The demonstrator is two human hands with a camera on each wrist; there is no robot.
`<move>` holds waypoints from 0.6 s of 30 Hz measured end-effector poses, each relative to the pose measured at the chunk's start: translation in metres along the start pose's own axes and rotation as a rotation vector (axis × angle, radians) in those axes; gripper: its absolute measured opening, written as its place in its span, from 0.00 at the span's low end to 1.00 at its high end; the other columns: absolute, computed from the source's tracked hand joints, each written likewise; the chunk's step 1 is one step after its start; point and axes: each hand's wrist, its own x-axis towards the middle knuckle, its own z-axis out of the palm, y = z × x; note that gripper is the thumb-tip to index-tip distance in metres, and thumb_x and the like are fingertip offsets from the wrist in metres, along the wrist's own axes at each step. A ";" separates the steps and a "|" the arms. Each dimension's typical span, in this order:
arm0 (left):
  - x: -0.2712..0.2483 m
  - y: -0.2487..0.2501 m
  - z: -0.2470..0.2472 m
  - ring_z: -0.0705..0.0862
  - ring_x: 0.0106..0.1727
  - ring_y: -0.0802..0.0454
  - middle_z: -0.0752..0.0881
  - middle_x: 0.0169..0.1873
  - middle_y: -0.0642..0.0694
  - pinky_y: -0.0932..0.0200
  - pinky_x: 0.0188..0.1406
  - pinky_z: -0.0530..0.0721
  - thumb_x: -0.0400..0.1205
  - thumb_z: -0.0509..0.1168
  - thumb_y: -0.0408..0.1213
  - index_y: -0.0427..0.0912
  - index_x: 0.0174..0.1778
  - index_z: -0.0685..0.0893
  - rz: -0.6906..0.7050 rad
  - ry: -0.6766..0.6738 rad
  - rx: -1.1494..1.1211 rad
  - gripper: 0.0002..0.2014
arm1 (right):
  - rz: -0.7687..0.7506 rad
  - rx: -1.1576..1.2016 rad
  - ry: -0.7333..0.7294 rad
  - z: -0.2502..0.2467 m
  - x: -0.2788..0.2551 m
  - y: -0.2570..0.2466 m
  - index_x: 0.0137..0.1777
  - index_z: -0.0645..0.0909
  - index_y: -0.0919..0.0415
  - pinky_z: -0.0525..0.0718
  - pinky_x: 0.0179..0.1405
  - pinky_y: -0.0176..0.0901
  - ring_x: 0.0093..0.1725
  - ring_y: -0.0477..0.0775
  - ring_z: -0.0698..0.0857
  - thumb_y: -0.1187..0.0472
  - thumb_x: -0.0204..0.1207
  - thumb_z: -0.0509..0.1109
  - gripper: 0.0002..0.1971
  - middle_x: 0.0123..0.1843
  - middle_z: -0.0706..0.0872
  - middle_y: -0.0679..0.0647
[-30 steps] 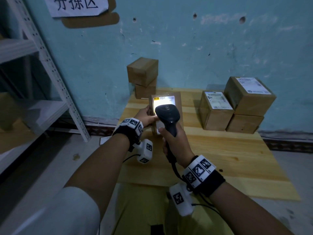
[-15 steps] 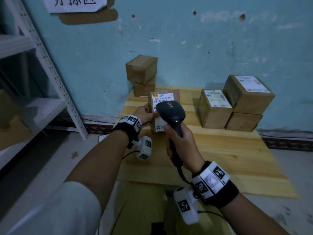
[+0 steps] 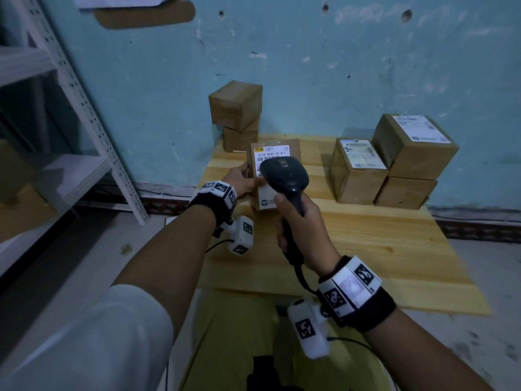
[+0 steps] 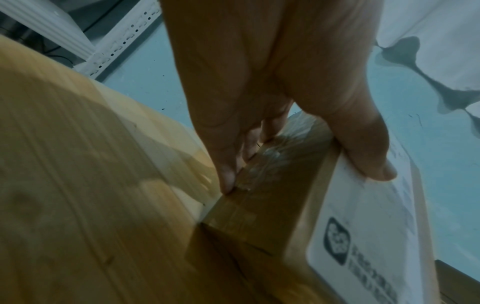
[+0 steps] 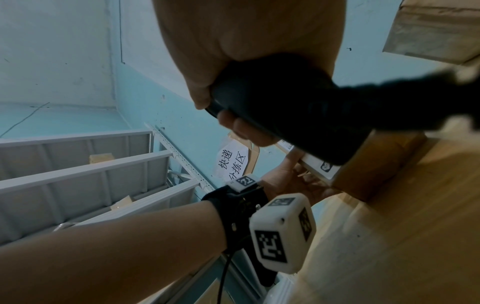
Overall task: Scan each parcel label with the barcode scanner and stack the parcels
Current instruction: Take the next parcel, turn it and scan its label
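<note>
A dim room is shown, backed by a scuffed pale blue painted wall (image 3: 310,80) pitted with small holes. A white paper sign with Chinese characters (image 5: 231,164) is fixed on a brown cardboard backing (image 3: 146,15) high on that wall. A white perforated-steel shelving rack (image 3: 84,108) is seen at the left, against the wall. A light pinewood plank tabletop (image 3: 380,244) is set against the wall. A grey concrete floor (image 3: 493,292) with stains is visible around it.

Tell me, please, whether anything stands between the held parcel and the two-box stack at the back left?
Nothing visible does. The parcel in the left hand stands just before the stack; only bare table lies between.
</note>
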 end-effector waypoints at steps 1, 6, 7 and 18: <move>-0.001 0.001 0.000 0.80 0.66 0.36 0.80 0.67 0.35 0.56 0.52 0.80 0.79 0.65 0.28 0.42 0.75 0.70 0.000 0.000 0.003 0.26 | 0.001 -0.001 0.001 0.000 0.000 0.000 0.44 0.72 0.53 0.68 0.15 0.38 0.13 0.50 0.70 0.57 0.81 0.62 0.05 0.20 0.73 0.54; -0.003 0.001 0.000 0.80 0.67 0.36 0.80 0.67 0.34 0.56 0.53 0.80 0.79 0.66 0.28 0.42 0.75 0.70 -0.006 -0.002 -0.014 0.27 | 0.004 -0.016 0.001 0.000 -0.001 -0.002 0.44 0.71 0.54 0.68 0.15 0.38 0.13 0.48 0.70 0.57 0.81 0.62 0.05 0.21 0.73 0.55; -0.004 0.002 0.001 0.80 0.67 0.36 0.80 0.67 0.34 0.56 0.53 0.80 0.79 0.66 0.27 0.41 0.75 0.69 -0.002 -0.001 -0.011 0.27 | 0.003 -0.017 0.000 0.000 -0.001 -0.002 0.44 0.71 0.55 0.68 0.14 0.38 0.13 0.48 0.70 0.57 0.81 0.62 0.05 0.21 0.73 0.55; -0.010 0.004 0.002 0.80 0.66 0.37 0.80 0.67 0.35 0.58 0.49 0.80 0.80 0.65 0.28 0.42 0.75 0.70 -0.005 0.001 -0.003 0.26 | 0.005 -0.014 -0.004 0.001 -0.003 0.000 0.45 0.72 0.55 0.69 0.15 0.39 0.14 0.49 0.70 0.57 0.82 0.61 0.05 0.22 0.73 0.55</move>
